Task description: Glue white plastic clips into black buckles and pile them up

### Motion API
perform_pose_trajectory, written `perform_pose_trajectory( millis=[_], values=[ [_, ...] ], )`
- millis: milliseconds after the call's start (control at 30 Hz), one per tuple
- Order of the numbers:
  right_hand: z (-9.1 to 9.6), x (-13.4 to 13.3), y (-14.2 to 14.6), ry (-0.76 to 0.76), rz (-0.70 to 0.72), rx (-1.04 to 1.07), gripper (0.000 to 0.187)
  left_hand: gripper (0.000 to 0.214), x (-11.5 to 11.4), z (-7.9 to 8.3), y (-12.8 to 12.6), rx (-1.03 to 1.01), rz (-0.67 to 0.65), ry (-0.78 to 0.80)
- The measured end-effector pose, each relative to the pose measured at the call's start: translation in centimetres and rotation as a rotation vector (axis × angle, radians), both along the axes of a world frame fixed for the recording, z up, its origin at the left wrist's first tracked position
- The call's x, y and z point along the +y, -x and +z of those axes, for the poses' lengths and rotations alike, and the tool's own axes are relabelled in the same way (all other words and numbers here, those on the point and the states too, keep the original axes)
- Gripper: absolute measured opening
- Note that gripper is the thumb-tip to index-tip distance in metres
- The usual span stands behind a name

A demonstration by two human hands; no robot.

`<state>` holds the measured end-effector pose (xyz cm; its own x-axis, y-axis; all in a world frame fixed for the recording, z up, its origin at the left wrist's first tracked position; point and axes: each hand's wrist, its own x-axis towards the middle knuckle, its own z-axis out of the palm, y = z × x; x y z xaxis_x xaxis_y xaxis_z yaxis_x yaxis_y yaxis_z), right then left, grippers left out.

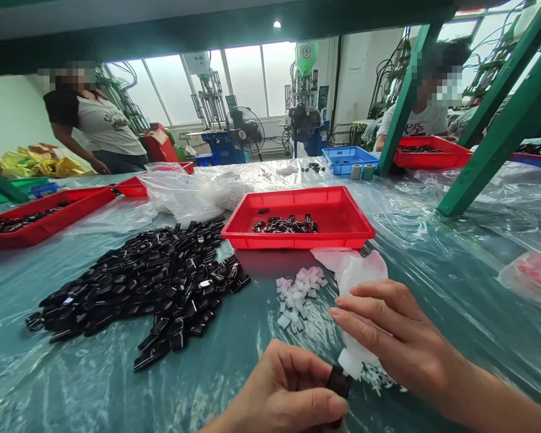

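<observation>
- Moulding machines and bright windows stand behind us, a pedestal fan among them, while green steel legs frame our bench under its plastic sheeting.
- Two co-workers are nearby: one standing at far left, one seated at right behind a red tray.
- Our left hand is closed, pinching a small black plastic piece between thumb and fingers.
- Our right hand is curled around a soft white wrapper, its blocky white end touching the top of the black piece.
- Just beyond lie loose white bits, with a heap of black pieces to our left and a red tray holding a few more ahead.
- The black piece looks light, stiff and glossy, so we judge it may slip; its flat sides seem the best place to hold.
- The wrapper looks thin and yielding, so a firm squeeze would likely crumple it.
</observation>
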<state>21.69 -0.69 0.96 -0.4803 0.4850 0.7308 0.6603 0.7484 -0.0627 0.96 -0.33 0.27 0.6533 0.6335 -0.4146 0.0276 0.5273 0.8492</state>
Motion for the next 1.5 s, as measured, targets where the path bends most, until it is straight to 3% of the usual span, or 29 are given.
perform_pose_trajectory(
  millis=[433, 733, 1233, 1500],
  values=[
    [0.79, 0.16, -0.18, -0.052, 0.053, -0.038, 0.027, 0.029, -0.06, 0.24, -0.06, 0.008, -0.036, 0.010],
    [0.28, 0.01, 0.20, -0.110, -0.021, -0.052, 0.026, 0.031, 0.01, 0.15, -0.08, 0.022, -0.053, -0.005],
    [0.06, 0.31, 0.21, 0.057, 0.059, 0.091, 0.027, 0.025, -0.04, 0.43, -0.03, -0.006, -0.053, 0.006],
    [0.36, 0.09, -0.16, 0.103, 0.117, 0.057, 0.028, 0.022, -0.16, 0.52, 0.09, -0.006, -0.052, 0.010]
  ],
)
